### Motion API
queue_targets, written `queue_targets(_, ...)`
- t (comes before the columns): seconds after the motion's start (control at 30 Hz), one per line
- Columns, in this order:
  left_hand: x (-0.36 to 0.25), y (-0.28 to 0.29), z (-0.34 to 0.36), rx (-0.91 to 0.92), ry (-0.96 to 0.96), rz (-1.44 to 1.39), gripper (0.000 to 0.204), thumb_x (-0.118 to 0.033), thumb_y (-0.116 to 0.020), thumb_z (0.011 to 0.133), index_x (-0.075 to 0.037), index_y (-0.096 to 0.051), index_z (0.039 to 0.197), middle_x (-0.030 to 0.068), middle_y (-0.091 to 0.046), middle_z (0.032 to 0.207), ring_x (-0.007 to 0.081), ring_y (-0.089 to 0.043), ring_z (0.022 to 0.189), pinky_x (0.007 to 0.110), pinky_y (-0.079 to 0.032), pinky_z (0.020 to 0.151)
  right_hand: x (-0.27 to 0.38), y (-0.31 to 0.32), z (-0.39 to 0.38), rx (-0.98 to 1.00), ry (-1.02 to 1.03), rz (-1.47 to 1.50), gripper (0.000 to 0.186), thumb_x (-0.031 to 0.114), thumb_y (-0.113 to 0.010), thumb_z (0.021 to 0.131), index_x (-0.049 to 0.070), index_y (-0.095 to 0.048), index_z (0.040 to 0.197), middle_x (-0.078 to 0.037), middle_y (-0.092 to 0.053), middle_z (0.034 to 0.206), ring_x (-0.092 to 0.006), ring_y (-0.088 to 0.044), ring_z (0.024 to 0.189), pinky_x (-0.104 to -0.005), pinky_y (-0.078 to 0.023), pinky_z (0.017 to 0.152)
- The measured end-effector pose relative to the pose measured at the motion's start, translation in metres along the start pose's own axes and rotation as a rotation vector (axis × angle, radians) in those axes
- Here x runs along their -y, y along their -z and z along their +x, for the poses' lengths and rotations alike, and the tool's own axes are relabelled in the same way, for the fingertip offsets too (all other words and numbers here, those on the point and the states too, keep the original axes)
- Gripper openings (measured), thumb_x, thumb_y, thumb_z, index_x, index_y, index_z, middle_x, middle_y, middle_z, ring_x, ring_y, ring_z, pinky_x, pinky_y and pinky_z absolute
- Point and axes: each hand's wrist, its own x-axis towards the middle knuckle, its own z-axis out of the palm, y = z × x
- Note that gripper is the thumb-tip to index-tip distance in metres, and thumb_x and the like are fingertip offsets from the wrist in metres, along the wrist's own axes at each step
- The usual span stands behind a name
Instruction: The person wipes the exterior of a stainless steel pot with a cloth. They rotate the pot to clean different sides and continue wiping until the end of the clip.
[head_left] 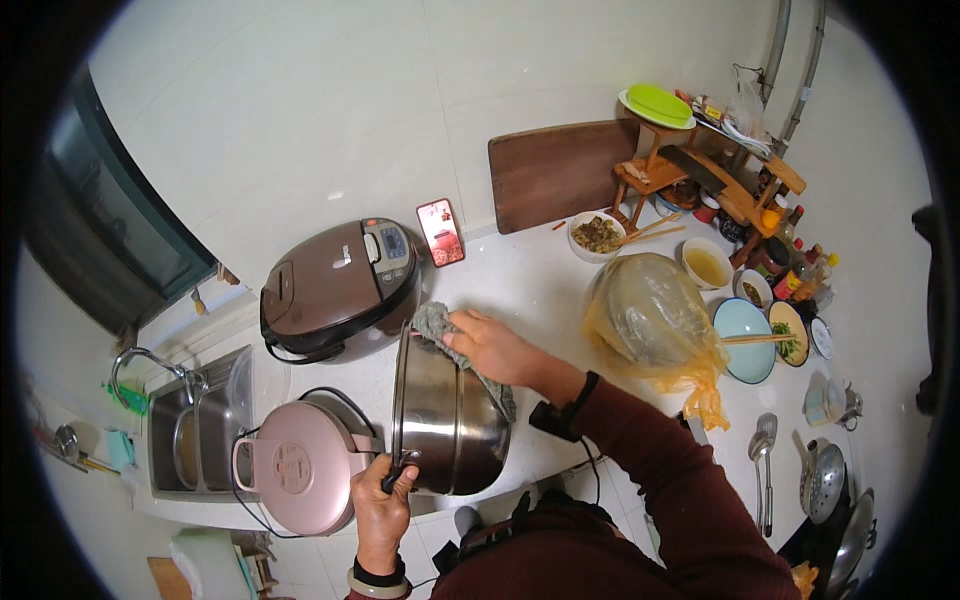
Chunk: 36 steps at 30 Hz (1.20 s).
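Observation:
A stainless steel pot (455,430) is tipped on its side in front of me, over the counter's front edge. My left hand (381,510) is closed around its black side handle. With my right hand (495,345) I grip a grey cloth (434,322) at the far part of the pot, fingers curled over the cloth. Part of the cloth hangs down along the pot's right side. The inside of the pot is hidden from this view.
Left of the pot lie a pink round electric appliance (292,470) and a brown rice cooker (340,280). Behind stands a lit phone (441,232). A sink (165,415) is far left. At right are a bagged bowl (645,310), a blue bowl (745,355) and several condiment bottles (800,275).

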Motion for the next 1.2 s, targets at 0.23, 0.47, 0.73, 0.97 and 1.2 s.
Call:
queue_targets(0.23, 0.004, -0.006, 0.016, -0.045, -0.156, 0.085, 0.024, -0.012, -0.080, 0.094, 0.005, -0.069, 0.081, 0.0211, -0.068, 0.068, 0.0434, -0.064, 0.062, 0.046, -0.048, 0.059, 0.080, -0.061, -0.067, -0.236, 0.545, -0.351, 0.045, 0.020, -0.067, 0.095, 0.017, -0.068, 0.140, -0.012, -0.056, 0.156, -0.0439, -0.043, 0.147, -0.0709, -0.029, 0.108)
queue_targets(0.47, 0.001, 0.009, 0.018, 0.146, 0.023, -0.105, 0.042, -0.028, -0.088, 0.091, 0.007, -0.070, 0.105, 0.0154, -0.072, 0.086, 0.0234, -0.068, 0.081, 0.040, -0.051, 0.069, 0.091, -0.053, -0.038, -0.162, 0.575, -0.336, 0.030, 0.025, -0.072, 0.085, 0.015, -0.077, 0.112, -0.005, -0.066, 0.116, -0.0384, -0.042, 0.142, -0.0656, -0.029, 0.106)
queue_targets(0.73, 0.056, -0.027, -0.022, -0.010, 0.164, -0.380, 0.054, -0.026, -0.085, 0.094, 0.003, -0.064, 0.134, 0.0089, -0.072, 0.116, 0.0204, -0.065, 0.113, 0.034, -0.049, 0.103, 0.092, -0.052, -0.029, -0.151, 0.566, -0.339, 0.029, 0.018, -0.069, 0.086, 0.016, -0.075, 0.114, -0.006, -0.066, 0.121, -0.0383, -0.042, 0.142, -0.0617, -0.027, 0.109)
queue_targets(0.97, 0.064, -0.046, -0.024, -0.178, 0.010, -0.291, 0.039, -0.034, -0.069, 0.107, 0.004, -0.065, 0.100, 0.0090, -0.064, 0.086, 0.0212, -0.058, 0.078, 0.034, -0.048, 0.072, 0.079, -0.037, -0.015, -0.187, 0.442, -0.365, 0.047, 0.004, -0.062, 0.088, 0.013, -0.067, 0.133, -0.014, -0.062, 0.135, -0.0425, -0.049, 0.132, -0.0557, -0.036, 0.109)
queue_targets(1.2, 0.016, -0.046, -0.011, -0.209, -0.114, -0.102, 0.035, -0.026, -0.066, 0.109, 0.004, -0.059, 0.092, 0.0141, -0.056, 0.077, 0.0272, -0.053, 0.067, 0.038, -0.044, 0.062, 0.055, -0.027, -0.033, -0.374, 0.133, -0.224, 0.050, 0.006, -0.058, 0.098, -0.005, -0.052, 0.146, -0.026, -0.050, 0.151, -0.0491, -0.050, 0.126, -0.0526, -0.038, 0.113)
